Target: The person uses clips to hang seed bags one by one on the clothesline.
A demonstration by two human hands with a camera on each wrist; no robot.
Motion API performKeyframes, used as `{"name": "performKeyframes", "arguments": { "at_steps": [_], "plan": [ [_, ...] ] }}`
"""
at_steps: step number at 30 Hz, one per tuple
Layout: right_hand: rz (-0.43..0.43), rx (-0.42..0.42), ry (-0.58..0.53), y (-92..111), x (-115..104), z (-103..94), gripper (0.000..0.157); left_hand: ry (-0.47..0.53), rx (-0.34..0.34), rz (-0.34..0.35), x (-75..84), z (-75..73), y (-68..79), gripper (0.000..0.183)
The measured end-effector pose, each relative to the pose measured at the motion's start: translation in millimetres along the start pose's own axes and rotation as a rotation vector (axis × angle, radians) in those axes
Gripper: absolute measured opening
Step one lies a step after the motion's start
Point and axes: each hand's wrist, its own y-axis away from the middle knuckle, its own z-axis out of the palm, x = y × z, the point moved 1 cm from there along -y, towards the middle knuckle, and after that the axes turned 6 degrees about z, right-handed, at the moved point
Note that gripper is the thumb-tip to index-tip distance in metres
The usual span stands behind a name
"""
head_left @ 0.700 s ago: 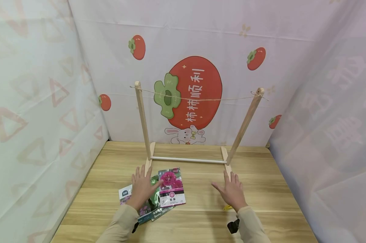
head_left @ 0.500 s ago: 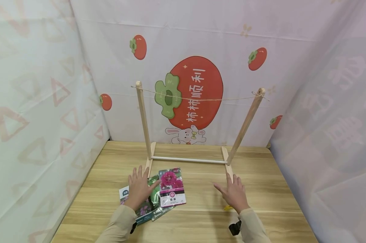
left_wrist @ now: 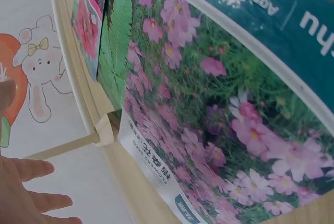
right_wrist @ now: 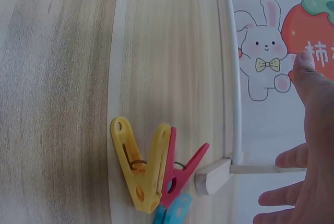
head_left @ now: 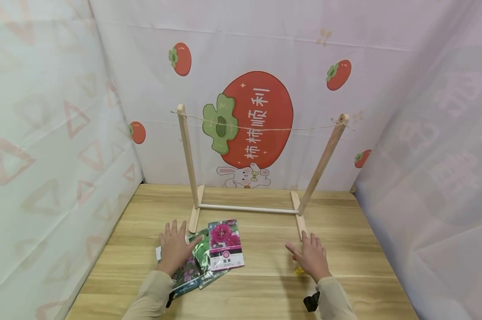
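Observation:
My left hand (head_left: 173, 251), fingers spread, hovers over the left side of several overlapping flower seed packets. One packet shows bright pink blooms (head_left: 226, 244); a green packet (head_left: 202, 253) lies partly beneath it. The packet with pink-purple cosmos flowers (left_wrist: 209, 104) fills much of the left wrist view, apart from the fingers. My right hand (head_left: 312, 258) is held with straight fingers above several clothespins. A yellow clothespin (right_wrist: 138, 166), a red clothespin (right_wrist: 180, 174) and a blue clothespin (right_wrist: 173, 211) lie close together in the right wrist view. Neither hand holds anything.
Behind the packets stands a wooden frame with a left post (head_left: 188, 160), a right post (head_left: 322, 164) and a white crossbar (head_left: 248, 208). A thin string (head_left: 260, 129) runs between the post tops. Printed cloth (head_left: 260, 40) walls the wooden table (head_left: 260, 298) at back and sides.
My left hand has shifted left, showing more of the green packet. The right hand has moved slightly right and toward me, and a bit of red clothespin shows. The head view has tilted slightly.

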Motion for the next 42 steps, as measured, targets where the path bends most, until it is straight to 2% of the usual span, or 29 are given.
{"name": "performKeyframes", "arguments": {
  "at_steps": [7, 20, 32, 42],
  "plan": [
    [0.029, 0.005, 0.027, -1, 8, 1.6, 0.092, 0.017, -0.069, -0.06, -7.4, -5.3, 0.3, 0.089],
    [0.071, -0.036, -0.001, -4, 24, 8.0, 0.093, 0.025, -0.095, -0.106, -31.4, 0.8, 8.0, 0.09],
    [0.097, -0.06, -0.001, -1, 32, 10.8, 0.091, 0.078, -0.17, -0.148, -55.3, 7.1, 16.6, 0.093],
    [0.125, -0.08, 0.011, 0, 39, 16.4, 0.091, 0.08, -0.181, -0.183, -66.3, 10.5, 21.1, 0.092]
  ]
}}
